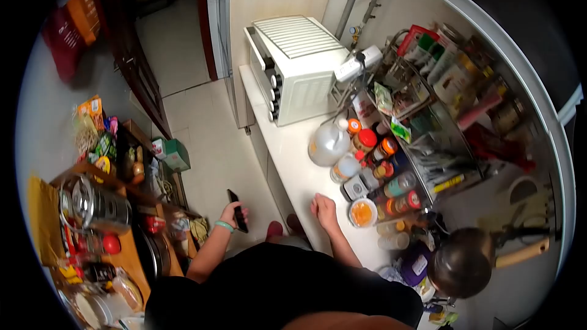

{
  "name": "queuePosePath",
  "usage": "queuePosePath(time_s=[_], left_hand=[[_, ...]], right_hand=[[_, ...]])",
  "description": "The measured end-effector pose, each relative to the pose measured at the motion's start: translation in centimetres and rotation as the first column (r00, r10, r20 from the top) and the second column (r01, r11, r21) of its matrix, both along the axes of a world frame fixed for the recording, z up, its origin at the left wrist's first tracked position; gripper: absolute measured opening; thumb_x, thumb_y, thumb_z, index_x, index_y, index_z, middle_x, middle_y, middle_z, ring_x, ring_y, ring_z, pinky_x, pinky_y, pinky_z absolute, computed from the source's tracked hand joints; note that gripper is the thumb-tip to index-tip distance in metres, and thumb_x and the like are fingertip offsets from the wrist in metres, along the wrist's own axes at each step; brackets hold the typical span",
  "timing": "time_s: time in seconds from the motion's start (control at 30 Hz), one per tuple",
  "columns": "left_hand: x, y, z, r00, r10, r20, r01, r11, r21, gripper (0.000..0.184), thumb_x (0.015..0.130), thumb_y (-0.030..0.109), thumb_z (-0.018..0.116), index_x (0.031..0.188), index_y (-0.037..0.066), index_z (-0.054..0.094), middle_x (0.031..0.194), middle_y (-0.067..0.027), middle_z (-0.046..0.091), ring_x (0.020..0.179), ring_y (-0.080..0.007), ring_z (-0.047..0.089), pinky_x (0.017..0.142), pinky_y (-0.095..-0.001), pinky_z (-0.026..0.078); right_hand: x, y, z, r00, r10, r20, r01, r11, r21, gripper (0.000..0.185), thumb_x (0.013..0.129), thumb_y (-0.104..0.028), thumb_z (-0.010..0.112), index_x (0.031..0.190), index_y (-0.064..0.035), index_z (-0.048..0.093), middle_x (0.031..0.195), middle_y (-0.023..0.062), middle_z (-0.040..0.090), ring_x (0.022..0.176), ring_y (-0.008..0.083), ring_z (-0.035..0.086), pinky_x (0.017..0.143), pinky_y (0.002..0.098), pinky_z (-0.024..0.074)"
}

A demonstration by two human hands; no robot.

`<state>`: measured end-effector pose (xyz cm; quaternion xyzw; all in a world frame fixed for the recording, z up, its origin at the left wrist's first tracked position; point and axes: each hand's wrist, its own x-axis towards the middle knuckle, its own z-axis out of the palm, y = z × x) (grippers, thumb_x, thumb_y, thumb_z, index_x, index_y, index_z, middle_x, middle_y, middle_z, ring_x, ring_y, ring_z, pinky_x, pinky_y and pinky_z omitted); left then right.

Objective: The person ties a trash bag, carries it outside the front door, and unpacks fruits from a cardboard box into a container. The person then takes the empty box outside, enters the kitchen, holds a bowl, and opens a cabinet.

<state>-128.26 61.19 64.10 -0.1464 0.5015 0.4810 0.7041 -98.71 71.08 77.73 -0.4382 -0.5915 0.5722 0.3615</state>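
Note:
A dark smartphone [238, 211] is gripped in my left hand [230, 215], which wears a pale green bangle [224, 227] at the wrist. This hand hangs over the floor to the left of the counter. My right hand [323, 209] rests at the edge of the white counter [293, 174] with its fingers curled in, and no object shows in it. Just to its right stands an open container [363, 212] with orange contents. A jar with a dark label [359, 186] and a large clear plastic jug [330, 144] are a little farther back.
A white toaster oven [306, 76] with a wire rack on top stands at the counter's far end. Bottles with red caps [367, 139] line the wall side beneath a crowded rack [443, 140]. At left, a wooden shelf [125, 247] holds pots and food packets. A doorway opens ahead.

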Motion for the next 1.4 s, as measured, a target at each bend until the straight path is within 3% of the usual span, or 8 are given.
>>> queuePosePath(time_s=[0.13,0.37,0.6,1.1,1.23,1.27,1.3,1.4], left_hand=[[-10.1,2.3,-1.6,0.967,0.101,-0.232,-0.149,0.969,-0.197,0.032,0.071,0.031,0.057,0.079,0.001,0.051,0.059,-0.0059,0.049,0.050,-0.0221,0.044,0.053,-0.0392,0.040],[-23.4,7.9,-0.4,0.775,0.565,-0.284,-0.632,0.701,-0.329,0.055,0.078,0.022,0.046,0.124,-0.001,0.030,0.073,-0.0095,0.048,0.060,-0.0214,0.045,0.061,-0.0403,0.040],[-40.1,18.9,-9.0,0.889,0.412,-0.198,-0.456,0.829,-0.323,0.028,0.078,0.026,0.047,0.097,0.006,0.040,0.061,-0.0099,0.042,0.052,-0.0201,0.035,0.058,-0.0382,0.036],[-56.4,48.1,0.4,0.960,0.055,-0.273,0.055,0.924,0.378,0.026,0.081,0.025,0.048,0.059,0.010,0.046,0.055,-0.0049,0.046,0.046,-0.0167,0.039,0.042,-0.0326,0.034],[-62.7,55.2,-1.5,0.715,-0.053,-0.697,0.359,0.884,0.301,0.017,0.083,0.023,0.053,0.088,0.008,0.050,0.072,-0.0002,0.047,0.061,-0.0111,0.044,0.053,-0.0285,0.042],[-66.8,58.1,-9.7,0.553,0.031,-0.832,0.457,0.825,0.334,0.048,0.078,0.022,0.057,0.117,-0.003,0.045,0.114,-0.0169,0.052,0.103,-0.0284,0.051,0.086,-0.0356,0.042],[-63.8,58.2,2.8,0.249,-0.171,-0.953,0.632,0.775,0.026,0.060,0.073,0.021,0.062,0.123,-0.003,0.040,0.121,-0.0183,0.047,0.112,-0.0285,0.045,0.092,-0.0359,0.037],[-67.3,63.5,7.5,-0.615,-0.290,-0.734,0.658,0.326,-0.679,0.056,0.067,0.025,0.067,0.112,-0.003,0.049,0.110,-0.0173,0.051,0.104,-0.0305,0.048,0.087,-0.0385,0.042]], right_hand=[[-9.2,7.5,7.9,0.961,0.161,-0.226,-0.156,0.987,0.042,0.007,0.089,-0.009,0.045,0.094,-0.0056,0.049,0.069,0.0006,0.051,0.054,0.0054,0.042,0.045,0.0178,0.0310],[-18.6,20.0,16.2,0.984,0.162,-0.067,-0.148,0.973,0.179,0.016,0.089,-0.014,0.048,0.087,-0.0019,0.059,0.074,0.0028,0.060,0.066,0.0091,0.056,0.059,0.0219,0.0432],[-21.3,40.2,24.9,0.494,-0.794,0.354,0.339,0.551,0.762,0.025,0.085,-0.019,0.046,0.073,-0.0011,0.060,0.072,0.0166,0.061,0.074,0.0347,0.059,0.069,0.0416,0.0454],[-14.9,60.3,17.9,0.111,-0.725,0.680,0.338,0.671,0.660,0.021,0.076,-0.022,0.057,0.079,-0.0009,0.061,0.077,0.0211,0.060,0.076,0.0357,0.058,0.066,0.0421,0.0451],[-15.6,59.8,19.5,0.208,-0.399,0.893,0.232,0.907,0.351,0.042,0.077,-0.043,0.058,0.063,-0.0030,0.061,0.056,0.0094,0.056,0.053,0.0201,0.052,0.051,0.0365,0.0395],[-15.8,59.5,19.9,0.393,-0.366,0.844,0.192,0.930,0.313,0.041,0.081,-0.037,0.056,0.055,-0.0050,0.056,0.047,0.0022,0.048,0.044,0.0117,0.042,0.044,0.0309,0.0326],[-19.0,58.4,21.6,0.488,-0.353,0.798,0.220,0.935,0.278,0.039,0.084,-0.030,0.054,0.052,-0.0060,0.053,0.046,-0.0005,0.046,0.043,0.0083,0.040,0.043,0.0273,0.0312],[-25.0,55.3,25.3,0.650,-0.240,0.721,0.156,0.971,0.182,0.021,0.087,-0.020,0.051,0.081,-0.0005,0.057,0.067,0.0023,0.056,0.059,0.0078,0.048,0.052,0.0239,0.0378]])
